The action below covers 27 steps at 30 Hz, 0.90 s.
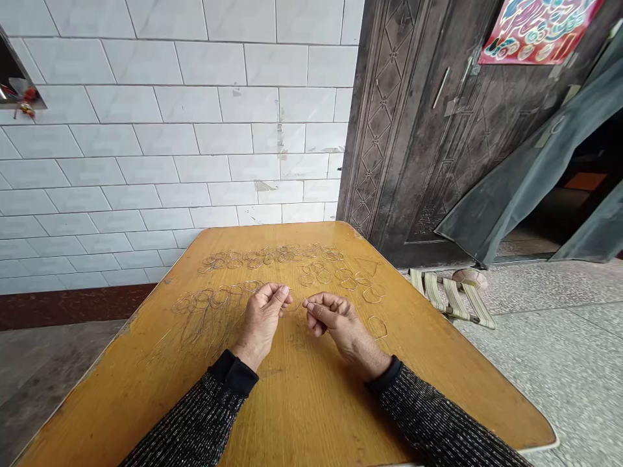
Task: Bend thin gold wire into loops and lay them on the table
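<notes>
Over the middle of the wooden table [311,415], my left hand [263,318] pinches one part of a thin wire [294,309]. My right hand [341,327] pinches the wire too, a short gap away, and a slight curve of it shows between the fingertips. Most of the wire is hidden by my fingers. Beyond my hands lies a row of looped wires [265,257]. Left of my left hand is a bundle of looped wires [204,301] with long loose ends. Near my right hand are more wire loops [374,294] and a single wire ring [377,327].
A white tiled wall [170,143] stands behind the table. To the right are a dark carved door [413,130] and a grey hanging curtain [525,175]. A low seat with pale straps [455,298] is on the speckled floor beside the table.
</notes>
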Tool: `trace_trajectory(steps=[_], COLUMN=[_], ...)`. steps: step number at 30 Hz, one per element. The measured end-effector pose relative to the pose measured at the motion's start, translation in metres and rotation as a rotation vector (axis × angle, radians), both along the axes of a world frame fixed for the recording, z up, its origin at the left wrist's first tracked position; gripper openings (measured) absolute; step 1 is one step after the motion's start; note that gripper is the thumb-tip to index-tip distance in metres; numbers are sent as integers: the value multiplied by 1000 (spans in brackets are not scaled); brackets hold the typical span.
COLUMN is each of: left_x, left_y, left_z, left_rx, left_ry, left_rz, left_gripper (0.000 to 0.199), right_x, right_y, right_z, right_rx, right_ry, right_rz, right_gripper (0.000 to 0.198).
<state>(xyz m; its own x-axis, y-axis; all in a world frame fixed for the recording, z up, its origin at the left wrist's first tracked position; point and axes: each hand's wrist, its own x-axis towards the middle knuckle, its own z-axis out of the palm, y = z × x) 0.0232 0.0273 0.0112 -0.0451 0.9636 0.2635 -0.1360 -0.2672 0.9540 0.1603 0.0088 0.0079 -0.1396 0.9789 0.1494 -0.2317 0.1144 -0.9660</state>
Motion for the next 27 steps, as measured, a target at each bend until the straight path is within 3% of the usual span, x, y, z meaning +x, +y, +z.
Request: trace_trajectory(steps=[10, 16, 22, 27], left_x=[-1, -7, -10, -10], left_y=[0, 0, -1, -1], left_z=[-6, 2, 8, 8], left_rx=[78, 351, 441, 582], left_ry=[117, 366, 440, 677], left_rz=[109, 46, 24, 28], left_gripper=[15, 21, 18, 23], right_x=[-1, 0, 1, 2], right_y=[1, 1, 0, 1], right_z=[-3, -2, -1, 0], right_rx=[2, 12, 29, 37], right_ry=[-102, -122, -118, -98], right_rz=[78, 59, 37, 40], right_gripper=[29, 29, 28, 27])
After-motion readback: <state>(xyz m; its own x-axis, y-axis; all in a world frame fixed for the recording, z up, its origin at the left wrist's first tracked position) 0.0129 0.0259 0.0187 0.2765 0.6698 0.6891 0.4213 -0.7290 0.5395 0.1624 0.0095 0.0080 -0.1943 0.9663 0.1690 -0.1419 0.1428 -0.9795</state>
